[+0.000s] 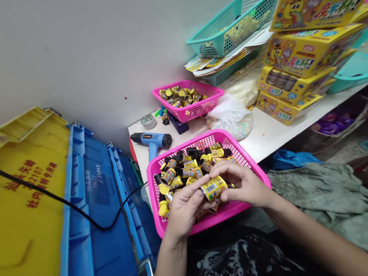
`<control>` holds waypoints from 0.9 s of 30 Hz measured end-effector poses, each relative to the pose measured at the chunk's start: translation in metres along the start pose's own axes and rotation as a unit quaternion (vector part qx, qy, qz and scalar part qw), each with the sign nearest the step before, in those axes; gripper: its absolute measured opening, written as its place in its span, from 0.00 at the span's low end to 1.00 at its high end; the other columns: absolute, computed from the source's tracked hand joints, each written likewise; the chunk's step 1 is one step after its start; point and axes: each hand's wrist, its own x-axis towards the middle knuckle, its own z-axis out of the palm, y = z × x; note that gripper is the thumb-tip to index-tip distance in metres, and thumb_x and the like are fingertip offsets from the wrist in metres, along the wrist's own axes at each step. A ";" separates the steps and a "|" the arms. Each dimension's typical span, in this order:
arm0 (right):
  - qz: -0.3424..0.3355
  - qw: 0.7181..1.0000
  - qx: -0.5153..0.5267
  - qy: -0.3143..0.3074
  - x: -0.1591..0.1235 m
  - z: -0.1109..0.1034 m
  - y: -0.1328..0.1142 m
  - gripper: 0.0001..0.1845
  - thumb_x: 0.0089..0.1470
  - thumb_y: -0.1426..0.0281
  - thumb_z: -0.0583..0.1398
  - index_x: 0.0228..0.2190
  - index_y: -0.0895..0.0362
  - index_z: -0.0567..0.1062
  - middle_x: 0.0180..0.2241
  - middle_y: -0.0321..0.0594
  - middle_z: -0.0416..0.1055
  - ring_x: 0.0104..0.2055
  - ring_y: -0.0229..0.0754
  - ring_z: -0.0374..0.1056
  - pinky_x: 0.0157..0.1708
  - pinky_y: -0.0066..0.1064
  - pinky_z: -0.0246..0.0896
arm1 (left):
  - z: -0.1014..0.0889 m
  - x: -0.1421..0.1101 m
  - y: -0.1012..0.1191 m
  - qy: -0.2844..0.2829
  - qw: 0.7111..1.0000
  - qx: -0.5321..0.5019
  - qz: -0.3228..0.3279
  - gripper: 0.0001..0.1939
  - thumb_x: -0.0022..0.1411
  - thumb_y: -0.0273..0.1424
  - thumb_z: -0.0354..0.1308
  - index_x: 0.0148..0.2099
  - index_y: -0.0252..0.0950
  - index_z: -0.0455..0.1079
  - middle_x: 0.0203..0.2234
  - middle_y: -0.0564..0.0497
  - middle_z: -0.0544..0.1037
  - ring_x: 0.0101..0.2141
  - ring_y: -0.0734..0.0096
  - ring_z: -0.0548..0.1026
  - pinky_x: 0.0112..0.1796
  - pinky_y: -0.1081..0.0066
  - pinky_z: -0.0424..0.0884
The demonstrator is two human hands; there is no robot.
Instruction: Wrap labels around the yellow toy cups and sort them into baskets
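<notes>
In the head view, the person held a small yellow container [214, 188] between both hands, above the near part of a pink basket [262, 174]. The fingers of the left hand [185, 208] were closed narrowly around its left end, with the thumb lying against its side. The right hand [244, 184] had its fingers curled over the opposite end, also pinching it. A barcode showed on the label, turned up toward the camera. Below and around the hands, the basket was filled with similar small containers [168, 175], some with yellow lids and others with black parts.

Behind this basket stood a white table [265, 138]. On it, a blue heat gun [153, 140] lay just beside the basket's far left corner, with a roll of tape [148, 122] near it. A second pink basket [210, 90], also holding small yellow containers, sat farther back, one end raised on a dark blue box [178, 123]. A clear plastic bag [233, 115] with multicoloured contents lay just in front of its right side. To the right rose a stack of yellow boxes [298, 57], and a teal basket [231, 32] rested on flat cardboard sheets [224, 59]. Yellow and blue crates [92, 191] stood along the left side.
</notes>
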 end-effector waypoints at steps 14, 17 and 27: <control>-0.057 0.987 -0.152 0.008 -0.002 -0.004 -0.008 0.19 0.45 0.63 0.69 0.40 0.52 0.76 0.37 0.40 0.75 0.40 0.42 0.71 0.42 0.34 0.65 | 0.011 0.004 -0.001 0.078 0.997 -0.022 0.004 0.13 0.46 0.36 0.71 0.35 0.36 0.80 0.27 0.48 0.81 0.26 0.70 0.78 0.26 0.78 0.74; -0.070 0.979 -0.188 0.019 -0.002 -0.005 -0.007 0.19 0.45 0.63 0.69 0.41 0.53 0.76 0.37 0.40 0.75 0.40 0.43 0.72 0.43 0.35 0.66 | 0.014 0.002 0.004 0.016 1.000 -0.002 0.017 0.16 0.53 0.40 0.65 0.42 0.36 0.77 0.34 0.47 0.80 0.31 0.70 0.78 0.29 0.76 0.74; 0.109 0.992 0.027 -0.053 -0.004 -0.002 0.003 0.26 0.58 0.53 0.55 0.56 0.48 0.66 0.59 0.44 0.62 0.63 0.47 0.56 0.60 0.45 0.51 | 0.028 0.009 -0.005 0.094 0.981 0.144 0.089 0.14 0.53 0.35 0.66 0.42 0.39 0.74 0.38 0.50 0.77 0.30 0.71 0.76 0.30 0.72 0.75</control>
